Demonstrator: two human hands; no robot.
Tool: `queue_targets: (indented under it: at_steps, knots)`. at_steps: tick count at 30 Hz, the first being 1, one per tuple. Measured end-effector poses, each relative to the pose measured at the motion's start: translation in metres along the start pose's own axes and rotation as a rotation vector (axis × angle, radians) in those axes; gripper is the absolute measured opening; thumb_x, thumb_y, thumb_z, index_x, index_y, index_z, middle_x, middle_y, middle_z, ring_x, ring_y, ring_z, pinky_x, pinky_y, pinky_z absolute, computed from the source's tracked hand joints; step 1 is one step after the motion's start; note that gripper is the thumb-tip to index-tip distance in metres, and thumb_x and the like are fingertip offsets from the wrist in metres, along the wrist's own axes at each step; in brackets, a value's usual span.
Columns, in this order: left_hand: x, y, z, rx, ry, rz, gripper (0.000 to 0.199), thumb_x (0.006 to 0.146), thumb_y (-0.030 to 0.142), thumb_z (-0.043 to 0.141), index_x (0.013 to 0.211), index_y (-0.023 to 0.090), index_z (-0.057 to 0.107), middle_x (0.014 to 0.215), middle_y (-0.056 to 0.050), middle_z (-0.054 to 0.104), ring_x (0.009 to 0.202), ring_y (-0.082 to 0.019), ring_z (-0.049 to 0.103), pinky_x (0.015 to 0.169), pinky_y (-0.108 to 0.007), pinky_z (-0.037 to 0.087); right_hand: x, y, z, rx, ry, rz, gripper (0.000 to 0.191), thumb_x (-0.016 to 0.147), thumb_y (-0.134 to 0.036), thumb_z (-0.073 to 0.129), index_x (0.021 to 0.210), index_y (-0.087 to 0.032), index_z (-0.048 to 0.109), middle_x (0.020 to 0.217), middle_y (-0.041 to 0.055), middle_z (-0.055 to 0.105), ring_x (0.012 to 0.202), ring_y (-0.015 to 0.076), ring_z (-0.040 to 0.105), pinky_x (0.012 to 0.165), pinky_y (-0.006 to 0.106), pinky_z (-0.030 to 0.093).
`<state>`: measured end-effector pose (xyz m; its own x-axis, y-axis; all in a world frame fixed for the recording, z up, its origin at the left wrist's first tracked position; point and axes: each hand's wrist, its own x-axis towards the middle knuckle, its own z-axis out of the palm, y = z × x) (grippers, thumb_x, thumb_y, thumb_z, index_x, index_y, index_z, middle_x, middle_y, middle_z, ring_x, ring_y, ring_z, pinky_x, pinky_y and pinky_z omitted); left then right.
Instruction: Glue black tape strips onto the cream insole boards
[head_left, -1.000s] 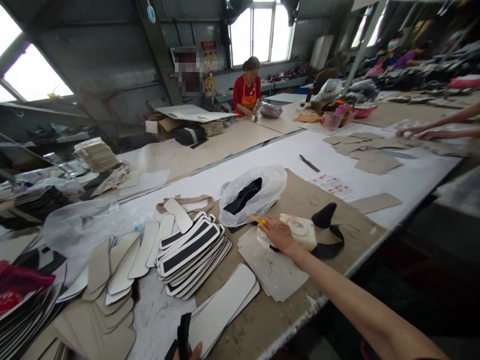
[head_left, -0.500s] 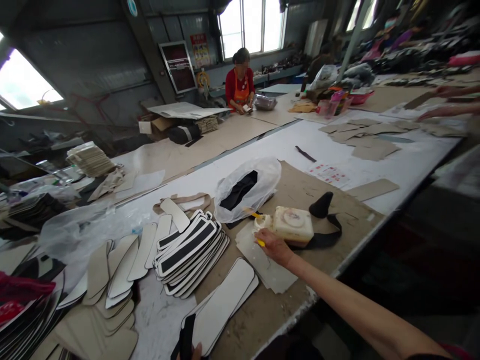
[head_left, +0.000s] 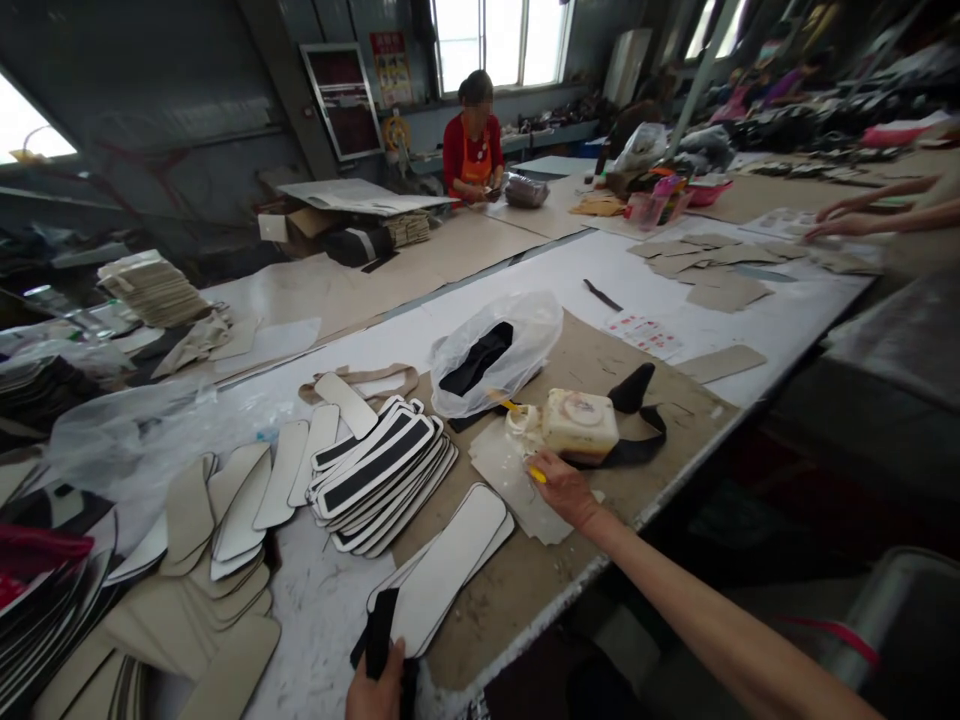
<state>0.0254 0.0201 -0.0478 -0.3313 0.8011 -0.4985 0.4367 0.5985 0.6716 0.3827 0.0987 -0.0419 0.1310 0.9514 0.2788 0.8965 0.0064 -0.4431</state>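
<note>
A cream plastic jug (head_left: 581, 422) is resting on the brown board (head_left: 491, 625) right of the scene's middle, its round mouth facing left. A yellow stick (head_left: 505, 401) is leaning at that mouth; what else the jug is holding cannot be told. Just on its near side, the right hand (head_left: 564, 490) is curling its fingers closely around a yellow handle (head_left: 537, 474), whose far end is hard to make out. Grey sheets (head_left: 517, 490) are lying beneath and left of this hand.

At the near edge, the left hand (head_left: 377, 685) is pinching a black strip (head_left: 381, 632) between thumb and fingers, with little gap, beside the near end of some white pads (head_left: 457, 545).

Beyond the jug, to the left, a clear plastic bag (head_left: 529, 340) is gaping towards the near side, with black pieces (head_left: 476, 362) lying inside. Left of the bag, a pile of black-and-white pieces (head_left: 386, 485) is spreading, and beige pads (head_left: 187, 515) are fanning out farther left. On the far table, a pink basin (head_left: 709, 191) is sitting to the right; its contents are too small to tell.
</note>
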Motion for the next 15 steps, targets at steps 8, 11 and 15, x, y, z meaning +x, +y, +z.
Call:
queue_targets:
  at_steps: [8, 11, 15]
  knots:
    - [-0.006, -0.003, -0.001, -0.342, 0.0, -0.039, 0.044, 0.056, 0.056, 0.063, 0.066, 0.014, 0.055, 0.051, 0.0, 0.052, 0.045, -0.013, 0.045, 0.045, -0.026, 0.034, -0.013, -0.038, -0.013, 0.766, 0.08, 0.581, 0.041, 0.073, -0.049, 0.059, 0.093, -0.013, 0.062, 0.07, 0.0059, 0.067, 0.068, 0.0213, 0.065, 0.07, 0.037, 0.053]
    - [-0.005, -0.004, -0.003, -0.446, 0.013, -0.104, 0.045, 0.05, 0.055, 0.067, 0.061, 0.013, 0.054, 0.052, -0.002, 0.053, 0.044, -0.012, 0.045, 0.043, -0.025, 0.033, -0.032, -0.086, -0.007, 0.999, -0.112, 0.569, 0.043, 0.068, -0.05, 0.065, 0.091, -0.013, 0.062, 0.072, 0.0056, 0.067, 0.065, 0.0197, 0.065, 0.066, 0.034, 0.055]
    - [-0.005, -0.008, -0.005, -0.513, -0.009, -0.145, 0.043, 0.05, 0.05, 0.07, 0.062, 0.011, 0.056, 0.054, -0.003, 0.056, 0.045, -0.011, 0.045, 0.042, -0.023, 0.031, -0.055, -0.151, 0.021, 1.098, -0.357, 0.5, 0.037, 0.069, -0.049, 0.063, 0.085, -0.016, 0.063, 0.071, 0.0045, 0.067, 0.064, 0.0188, 0.064, 0.063, 0.032, 0.055]
